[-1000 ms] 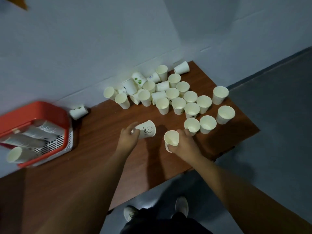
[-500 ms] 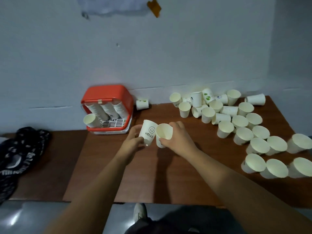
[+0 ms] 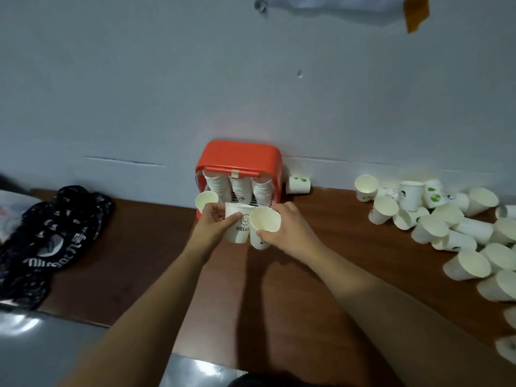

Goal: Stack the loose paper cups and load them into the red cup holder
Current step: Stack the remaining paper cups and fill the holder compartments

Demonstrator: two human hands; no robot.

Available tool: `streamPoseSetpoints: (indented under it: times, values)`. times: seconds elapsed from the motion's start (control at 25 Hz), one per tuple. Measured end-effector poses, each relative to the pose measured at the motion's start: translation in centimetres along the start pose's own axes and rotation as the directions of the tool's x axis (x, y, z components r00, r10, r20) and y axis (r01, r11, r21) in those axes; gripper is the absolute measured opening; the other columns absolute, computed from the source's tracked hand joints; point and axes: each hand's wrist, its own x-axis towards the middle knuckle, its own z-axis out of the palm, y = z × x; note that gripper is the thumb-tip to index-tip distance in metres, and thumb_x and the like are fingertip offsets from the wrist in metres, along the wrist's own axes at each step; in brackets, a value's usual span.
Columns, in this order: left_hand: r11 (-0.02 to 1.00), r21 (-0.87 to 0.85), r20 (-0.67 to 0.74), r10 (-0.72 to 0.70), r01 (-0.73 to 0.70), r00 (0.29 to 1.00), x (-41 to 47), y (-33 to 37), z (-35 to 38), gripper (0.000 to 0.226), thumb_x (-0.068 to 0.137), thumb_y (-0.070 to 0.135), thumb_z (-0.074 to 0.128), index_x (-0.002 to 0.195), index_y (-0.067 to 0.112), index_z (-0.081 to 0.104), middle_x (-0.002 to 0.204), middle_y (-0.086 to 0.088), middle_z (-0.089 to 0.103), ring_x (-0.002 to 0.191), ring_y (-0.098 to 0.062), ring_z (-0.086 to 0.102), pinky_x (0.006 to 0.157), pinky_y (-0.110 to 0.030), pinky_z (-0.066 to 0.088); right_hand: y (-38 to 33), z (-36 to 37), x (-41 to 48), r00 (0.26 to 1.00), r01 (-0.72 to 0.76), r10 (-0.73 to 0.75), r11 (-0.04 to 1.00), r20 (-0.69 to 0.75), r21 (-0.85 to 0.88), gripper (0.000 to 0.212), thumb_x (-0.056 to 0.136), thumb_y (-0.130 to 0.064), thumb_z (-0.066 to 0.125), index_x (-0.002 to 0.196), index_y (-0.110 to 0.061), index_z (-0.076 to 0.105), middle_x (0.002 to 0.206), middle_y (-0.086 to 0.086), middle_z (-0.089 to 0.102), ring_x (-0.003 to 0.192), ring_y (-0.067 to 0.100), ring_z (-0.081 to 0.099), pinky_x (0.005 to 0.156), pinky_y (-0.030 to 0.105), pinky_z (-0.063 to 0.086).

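Observation:
My left hand [image 3: 213,226] grips a white paper cup printed with a smiley and "HELLO" [image 3: 238,224]. My right hand [image 3: 289,229] grips a plain paper cup [image 3: 264,223] tilted toward me, touching the first cup. Both cups hover just in front of the red cup holder [image 3: 240,156], which stands against the wall with three stacks of cups [image 3: 238,185] inside. A further cup [image 3: 206,199] pokes out at the holder's lower left. Several loose paper cups [image 3: 446,219] lie and stand at the right of the brown table [image 3: 293,289].
A single cup [image 3: 298,184] lies on its side right of the holder by the wall. A black patterned cloth [image 3: 50,241] is heaped at the table's left end. The table's front edge runs near my forearms, with grey floor [image 3: 42,353] below.
Both hands carried their cups away from the loose pile and up to the front of the red holder. My view swung left, bringing the holder to the centre.

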Motion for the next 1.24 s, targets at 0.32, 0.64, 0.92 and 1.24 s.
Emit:
streamPoseSetpoints:
  times: [0.32, 0.64, 0.92, 1.24]
  values:
    - [0.967, 0.17, -0.011, 0.192, -0.187, 0.981, 10.4, -1.3, -10.0, 0.047, 0.073, 0.036, 0.08, 0.111, 0.047, 0.056, 0.12, 0.005, 0.056, 0.106, -0.006, 0.059, 0.088, -0.023, 0.05, -3.5, 5.3, 8.6, 0.981, -0.12, 0.127, 0.991, -0.15, 0.055, 0.074, 0.075, -0.037, 0.079, 0.137, -0.011, 0.046, 0.133, 0.004, 0.042, 0.122, 0.019, 0.045, 0.101, 0.027, 0.038]
    - [0.844, 0.497, 0.04, 0.21, -0.202, 0.977, 16.4, -5.9, -10.4, 0.068, 0.067, 0.048, 0.086, 0.122, 0.021, 0.055, 0.119, 0.002, 0.055, 0.103, -0.014, 0.055, 0.082, -0.031, 0.048, -4.4, 8.3, 12.1, 0.967, -0.138, 0.149, 0.988, -0.207, 0.067, 0.068, 0.078, -0.037, 0.078, 0.135, -0.015, 0.048, 0.133, 0.002, 0.045, 0.123, 0.016, 0.043, 0.099, 0.025, 0.036]
    - [0.699, 0.635, 0.26, 0.209, -0.33, 0.943, 17.7, -8.2, -10.1, 0.082, 0.068, 0.062, 0.059, 0.135, 0.016, 0.057, 0.116, -0.01, 0.066, 0.112, -0.032, 0.051, 0.093, -0.04, 0.042, -5.3, 11.0, 14.5, 0.958, -0.138, 0.16, 0.985, -0.237, 0.108, 0.059, 0.078, -0.038, 0.077, 0.127, -0.015, 0.054, 0.121, 0.001, 0.051, 0.112, 0.016, 0.05, 0.092, 0.029, 0.043]
    - [0.958, 0.264, 0.131, 0.077, -0.11, 0.988, 16.6, -7.9, -12.6, 0.028, 0.093, 0.015, 0.063, 0.117, 0.03, 0.061, 0.109, 0.015, 0.067, 0.102, 0.003, 0.064, 0.084, -0.011, 0.049, -5.8, 15.5, 16.1, 0.995, -0.017, 0.015, 1.0, -0.103, -0.018, 0.069, 0.078, -0.026, 0.078, 0.136, -0.008, 0.046, 0.132, 0.008, 0.046, 0.123, 0.021, 0.045, 0.104, 0.028, 0.035]
